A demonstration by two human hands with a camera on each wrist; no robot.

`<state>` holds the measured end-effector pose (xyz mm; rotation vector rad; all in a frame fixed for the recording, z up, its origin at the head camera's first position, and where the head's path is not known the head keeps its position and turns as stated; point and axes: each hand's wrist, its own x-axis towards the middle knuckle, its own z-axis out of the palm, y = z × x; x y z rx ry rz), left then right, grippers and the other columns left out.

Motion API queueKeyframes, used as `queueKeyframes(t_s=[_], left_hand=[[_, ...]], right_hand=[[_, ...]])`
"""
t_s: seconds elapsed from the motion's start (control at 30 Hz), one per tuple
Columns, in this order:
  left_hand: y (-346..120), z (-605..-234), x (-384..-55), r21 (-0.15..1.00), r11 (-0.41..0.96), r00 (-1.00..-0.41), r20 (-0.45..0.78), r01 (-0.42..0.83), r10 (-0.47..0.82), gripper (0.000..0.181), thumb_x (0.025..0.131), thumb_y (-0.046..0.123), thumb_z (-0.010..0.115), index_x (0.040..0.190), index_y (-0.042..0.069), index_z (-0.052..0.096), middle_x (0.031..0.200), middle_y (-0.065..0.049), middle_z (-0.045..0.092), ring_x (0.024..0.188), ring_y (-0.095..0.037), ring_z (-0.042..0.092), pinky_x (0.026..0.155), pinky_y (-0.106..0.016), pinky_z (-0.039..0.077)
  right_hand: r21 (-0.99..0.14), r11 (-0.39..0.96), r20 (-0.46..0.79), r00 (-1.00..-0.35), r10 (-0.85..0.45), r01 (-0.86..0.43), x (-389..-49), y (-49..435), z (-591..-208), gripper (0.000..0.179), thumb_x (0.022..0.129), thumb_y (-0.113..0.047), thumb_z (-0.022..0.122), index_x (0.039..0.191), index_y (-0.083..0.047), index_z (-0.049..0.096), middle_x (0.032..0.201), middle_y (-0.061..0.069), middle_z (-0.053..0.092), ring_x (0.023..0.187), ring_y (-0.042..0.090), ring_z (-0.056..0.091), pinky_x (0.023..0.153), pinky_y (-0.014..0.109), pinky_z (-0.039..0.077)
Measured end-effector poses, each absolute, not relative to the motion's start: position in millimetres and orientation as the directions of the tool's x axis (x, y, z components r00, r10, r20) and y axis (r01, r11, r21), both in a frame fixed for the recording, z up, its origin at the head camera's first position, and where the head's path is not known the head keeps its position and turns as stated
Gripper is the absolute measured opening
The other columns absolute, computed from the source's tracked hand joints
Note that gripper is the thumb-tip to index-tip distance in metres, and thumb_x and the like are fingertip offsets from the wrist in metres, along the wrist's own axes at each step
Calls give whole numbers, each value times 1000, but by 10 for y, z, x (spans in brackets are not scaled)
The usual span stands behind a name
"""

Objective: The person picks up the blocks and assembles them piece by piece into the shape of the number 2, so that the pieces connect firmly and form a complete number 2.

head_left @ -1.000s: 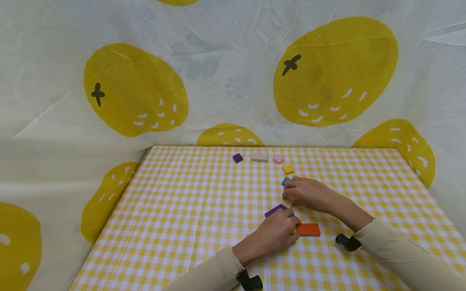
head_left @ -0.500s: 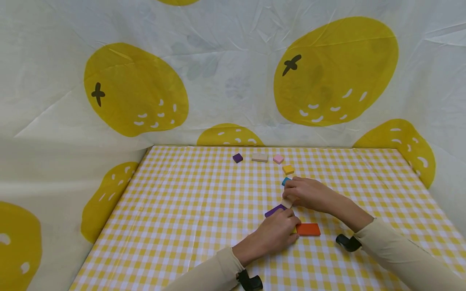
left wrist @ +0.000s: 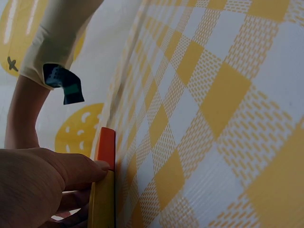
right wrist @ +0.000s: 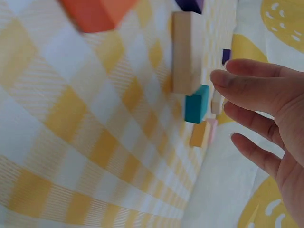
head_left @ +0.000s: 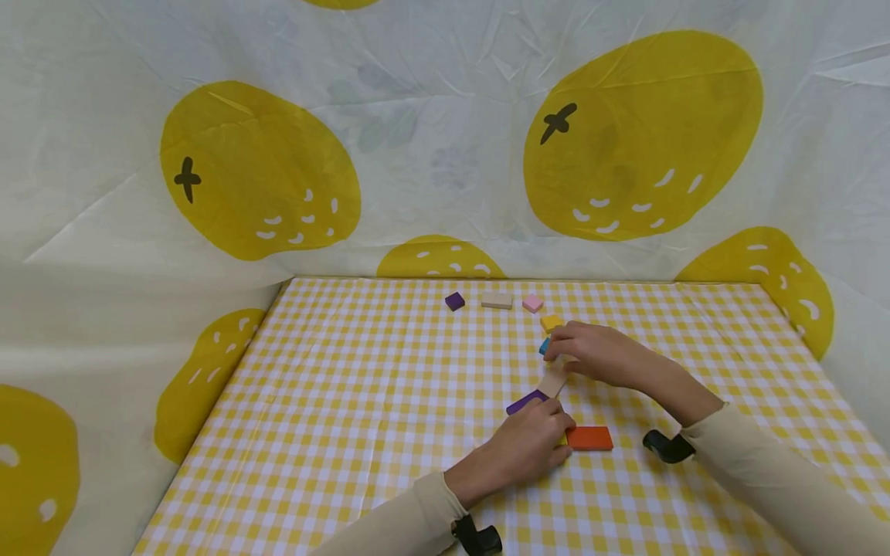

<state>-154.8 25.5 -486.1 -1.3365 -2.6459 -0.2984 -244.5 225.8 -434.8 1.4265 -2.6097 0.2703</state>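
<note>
My left hand (head_left: 524, 442) holds a yellow block (left wrist: 102, 202) down on the checked cloth, its thumb by the seam where an orange-red block (head_left: 591, 439) meets it end to end. Most of the yellow block is hidden under that hand in the head view. Just beyond the left fingers lies a long purple block (head_left: 526, 401), with a plain wooden block (head_left: 552, 381) at its far end. My right hand (head_left: 599, 351) hovers over a teal block (right wrist: 196, 107) that adjoins the wooden one, its fingers loosely spread and holding nothing in the right wrist view.
Farther along the curving row come an orange-yellow block (head_left: 550, 323), a pink block (head_left: 532, 303), another plain wooden block (head_left: 497, 300) and a small purple block (head_left: 455, 301). A fruit-patterned sheet (head_left: 445, 154) hangs behind the table's back edge.
The right hand has lifted off the plain wooden block and shifted slightly away from me, uncovering more of it. My left hand keeps its place, and the blocks appear unmoved.
</note>
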Motion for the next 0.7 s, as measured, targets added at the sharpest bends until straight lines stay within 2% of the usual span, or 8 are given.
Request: queueKeyframes(t_s=[0.37,0.53,0.7], left_hand=[[249,-4872,-1560,117,578,-589,227,807,776,23,93,35,74,109,18,75,104,7,66,95,-4,60,93,-17,44],[250,-4882,-1564,124,576,-588,225,808,777,24,94,35,73,110,18,75,105,7,66,96,-4,59,93,-18,44],[254,-4881,-1564,113,573,-582,233,812,779,24,94,35,73,110,18,75,104,7,66,95,-4,60,93,-18,44]], right_hand=[[-146,668,135,-684,-717,-729,-2582,2198,-4271,21,86,-10,81,106,-15,77,105,2,65,88,19,63,60,25,49],[-149,681,95,-695,-712,-717,-2634,2164,-4280,21,88,-11,79,108,-14,78,105,3,65,88,19,64,61,27,51],[-202,682,33,-701,-713,-703,-2684,2144,-4309,19,87,-10,78,106,-14,79,104,3,64,88,19,65,65,29,53]])
